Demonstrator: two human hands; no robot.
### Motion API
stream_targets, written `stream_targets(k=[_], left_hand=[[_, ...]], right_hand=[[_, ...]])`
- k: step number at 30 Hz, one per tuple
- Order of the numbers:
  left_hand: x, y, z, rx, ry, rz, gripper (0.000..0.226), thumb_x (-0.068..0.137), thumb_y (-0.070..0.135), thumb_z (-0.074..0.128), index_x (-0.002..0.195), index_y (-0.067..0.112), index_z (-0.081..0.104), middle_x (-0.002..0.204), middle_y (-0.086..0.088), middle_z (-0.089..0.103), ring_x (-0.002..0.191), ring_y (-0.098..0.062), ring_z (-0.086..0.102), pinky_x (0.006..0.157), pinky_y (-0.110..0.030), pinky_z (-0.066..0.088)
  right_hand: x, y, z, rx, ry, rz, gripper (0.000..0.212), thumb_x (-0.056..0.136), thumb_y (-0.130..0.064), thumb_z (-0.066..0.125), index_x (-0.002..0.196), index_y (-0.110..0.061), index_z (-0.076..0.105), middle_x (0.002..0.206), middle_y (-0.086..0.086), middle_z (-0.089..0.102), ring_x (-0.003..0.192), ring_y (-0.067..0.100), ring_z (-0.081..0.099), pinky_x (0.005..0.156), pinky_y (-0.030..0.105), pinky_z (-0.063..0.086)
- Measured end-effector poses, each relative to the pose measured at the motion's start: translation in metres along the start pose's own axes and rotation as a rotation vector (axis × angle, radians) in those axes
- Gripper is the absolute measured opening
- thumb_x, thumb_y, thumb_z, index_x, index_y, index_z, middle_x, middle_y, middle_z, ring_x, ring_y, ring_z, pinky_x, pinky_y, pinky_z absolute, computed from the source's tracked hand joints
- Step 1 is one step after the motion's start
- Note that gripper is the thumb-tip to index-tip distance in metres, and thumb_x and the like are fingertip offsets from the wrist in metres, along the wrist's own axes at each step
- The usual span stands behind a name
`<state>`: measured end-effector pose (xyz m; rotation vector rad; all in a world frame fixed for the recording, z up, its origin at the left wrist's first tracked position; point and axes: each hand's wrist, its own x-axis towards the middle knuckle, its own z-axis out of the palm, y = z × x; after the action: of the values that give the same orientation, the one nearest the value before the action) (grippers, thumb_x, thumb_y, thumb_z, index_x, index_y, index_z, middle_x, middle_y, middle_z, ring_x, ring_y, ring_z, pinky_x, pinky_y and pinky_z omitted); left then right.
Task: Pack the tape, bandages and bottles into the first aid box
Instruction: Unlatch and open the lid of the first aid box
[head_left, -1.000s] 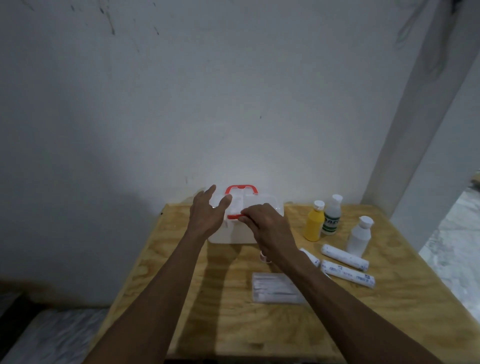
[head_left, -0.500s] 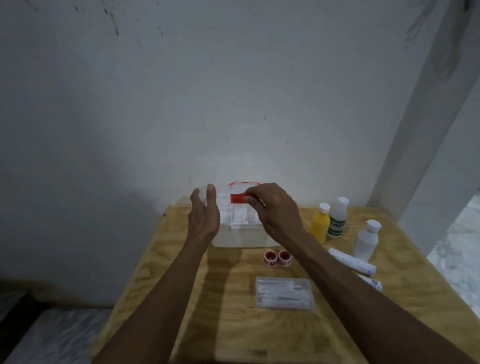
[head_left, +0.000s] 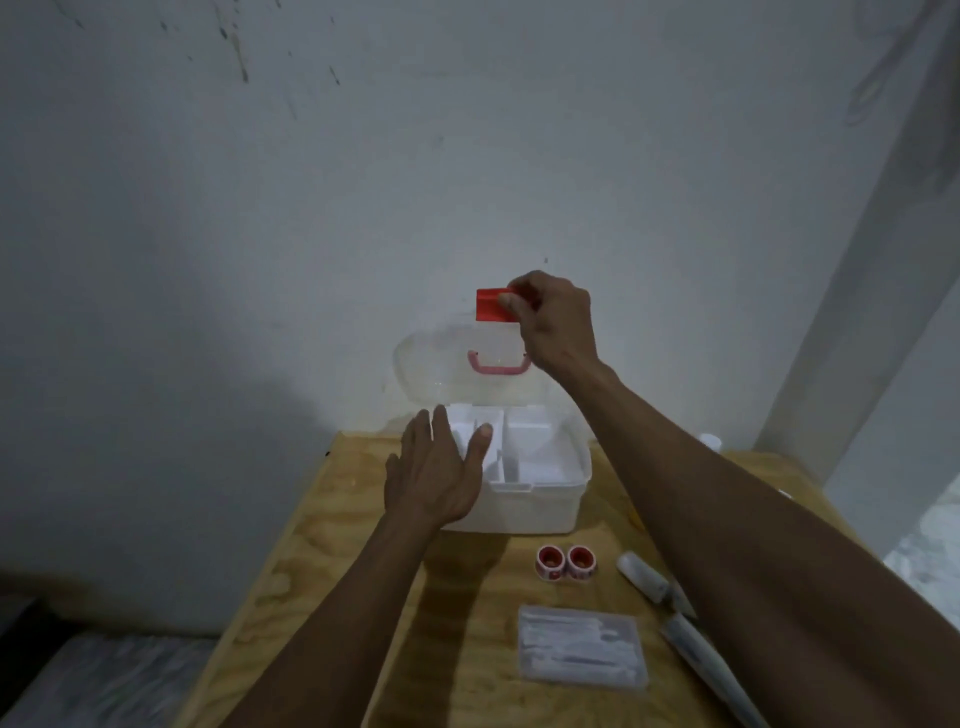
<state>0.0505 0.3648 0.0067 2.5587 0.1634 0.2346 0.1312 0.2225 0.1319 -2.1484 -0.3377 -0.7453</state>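
The white first aid box (head_left: 524, 512) stands at the far side of the wooden table (head_left: 322, 551), its clear lid (head_left: 415, 369) swung up against the wall. My right hand (head_left: 553, 322) pinches the lid's red latch (head_left: 491, 305) and holds the lid upright. My left hand (head_left: 436, 470) lies flat and open against the box's left front corner. Inside, a white divided tray (head_left: 524, 452) shows. Two red tape rolls (head_left: 566, 561) sit in front of the box. Two white bandage rolls (head_left: 644, 577) lie to their right, partly behind my right forearm. The bottles are hidden behind that arm.
A clear flat case of white swabs (head_left: 582, 647) lies near the front of the table. A grey wall (head_left: 363, 182) rises right behind the box. A white pillar (head_left: 857, 312) stands at the right, with pale floor beyond the table's edges.
The right hand has lifted the lid from shut to fully upright by its red latch. The left hand has stayed at the box's left side. The camera has tilted nearer.
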Motion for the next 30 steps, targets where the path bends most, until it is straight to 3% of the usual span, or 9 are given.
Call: stream_targets(k=[5, 12, 16, 24, 30], left_hand=[[0.000, -0.003, 0.007, 0.149, -0.035, 0.036, 0.083, 0.090, 0.071, 0.016, 0.155, 0.020, 0.005, 0.165, -0.004, 0.000, 0.152, -0.025, -0.001, 0.120, -0.054, 0.012], [0.003, -0.005, 0.011, 0.199, -0.023, 0.037, 0.083, 0.091, 0.071, 0.017, 0.155, 0.021, 0.005, 0.165, -0.004, -0.001, 0.152, -0.025, -0.002, 0.120, -0.052, 0.009], [0.004, -0.005, 0.012, 0.205, -0.025, 0.041, 0.082, 0.091, 0.071, 0.016, 0.155, 0.021, 0.005, 0.165, -0.004, -0.002, 0.152, -0.025, -0.004, 0.121, -0.052, 0.008], [0.003, -0.005, 0.010, 0.217, -0.025, 0.050, 0.082, 0.091, 0.070, 0.016, 0.155, 0.020, 0.008, 0.165, -0.006, 0.001, 0.152, -0.026, -0.002, 0.121, -0.052, 0.009], [0.005, -0.007, 0.012, 0.228, -0.018, 0.054, 0.080, 0.092, 0.069, 0.017, 0.155, 0.020, 0.010, 0.165, -0.007, 0.003, 0.152, -0.026, -0.001, 0.120, -0.054, 0.010]], right_hand=[[0.026, 0.011, 0.016, 0.020, 0.071, 0.080, 0.025, 0.091, -0.026, 0.067, 0.109, -0.008, 0.070, 0.105, 0.009, 0.071, 0.095, 0.022, 0.065, 0.085, 0.025, 0.049], [0.036, 0.021, 0.035, -0.049, 0.174, 0.108, 0.027, 0.090, -0.028, 0.068, 0.109, -0.010, 0.067, 0.111, 0.011, 0.060, 0.099, 0.023, 0.060, 0.080, 0.023, 0.043], [0.032, 0.022, 0.038, -0.106, 0.210, 0.104, 0.027, 0.092, -0.030, 0.064, 0.113, -0.013, 0.063, 0.112, 0.009, 0.060, 0.101, 0.024, 0.059, 0.086, 0.032, 0.048], [0.020, 0.031, 0.028, -0.278, 0.086, 0.009, 0.037, 0.099, -0.032, 0.051, 0.130, -0.015, 0.059, 0.126, 0.012, 0.059, 0.115, 0.030, 0.055, 0.101, 0.042, 0.041], [0.012, 0.026, 0.016, -0.263, 0.012, 0.031, 0.041, 0.099, -0.032, 0.051, 0.137, -0.016, 0.052, 0.135, 0.011, 0.053, 0.126, 0.030, 0.048, 0.111, 0.049, 0.033]])
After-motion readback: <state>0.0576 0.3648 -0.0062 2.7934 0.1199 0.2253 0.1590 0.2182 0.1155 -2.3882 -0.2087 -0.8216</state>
